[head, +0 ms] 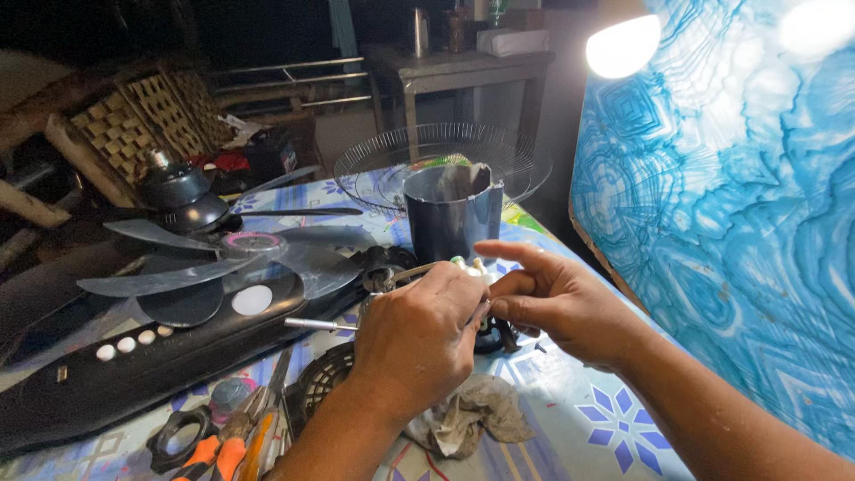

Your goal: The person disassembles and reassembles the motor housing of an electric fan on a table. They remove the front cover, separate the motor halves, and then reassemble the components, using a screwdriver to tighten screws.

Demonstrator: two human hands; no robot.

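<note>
Metal shaft (319, 324) gripped in closed left hand (419, 334).

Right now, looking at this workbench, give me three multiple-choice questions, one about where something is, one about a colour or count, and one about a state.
1. Where does the wire fan guard lie?
A. behind the dark cylinder
B. under the pliers
C. on the floor

2. What colour are the handles of the pliers?
A. green
B. orange
C. white

3. How are the left hand and right hand placed?
A. resting flat, far apart
B. close together around a small part
C. both on the fan blades

Answers: 1 A, the guard shows past the cylinder; 2 B, orange grips lie at the near edge; 3 B, the fingers meet over a small part.
</note>
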